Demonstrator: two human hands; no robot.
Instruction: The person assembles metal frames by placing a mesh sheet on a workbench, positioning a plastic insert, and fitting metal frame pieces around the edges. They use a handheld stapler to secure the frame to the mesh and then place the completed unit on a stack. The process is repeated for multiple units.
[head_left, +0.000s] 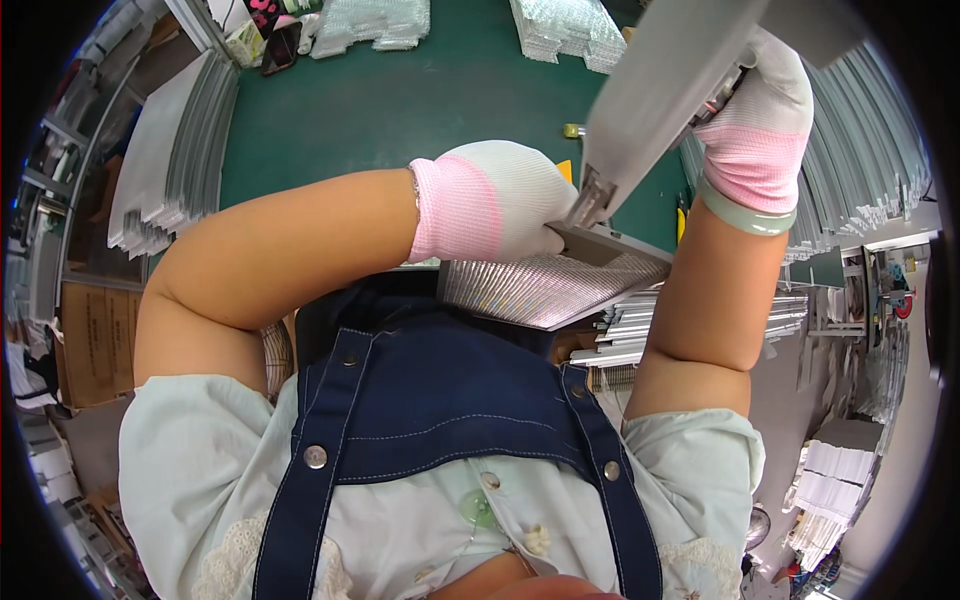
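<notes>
Head view: grey panels (165, 145) line the left edge of the worktop (370, 110), a phone (281, 48) near its far left corner. By the near edge, the left hand (492, 200) pinches a metal frame (645, 105); the right hand (765, 110) curls beside its raised part, grip partly hidden, I cannot tell how closed.

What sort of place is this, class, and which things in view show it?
Probably a workshop or small assembly area: a green work surface, a stack of flat grey pieces at its left, and a gloved left hand gripping a silvery textured piece.
</notes>
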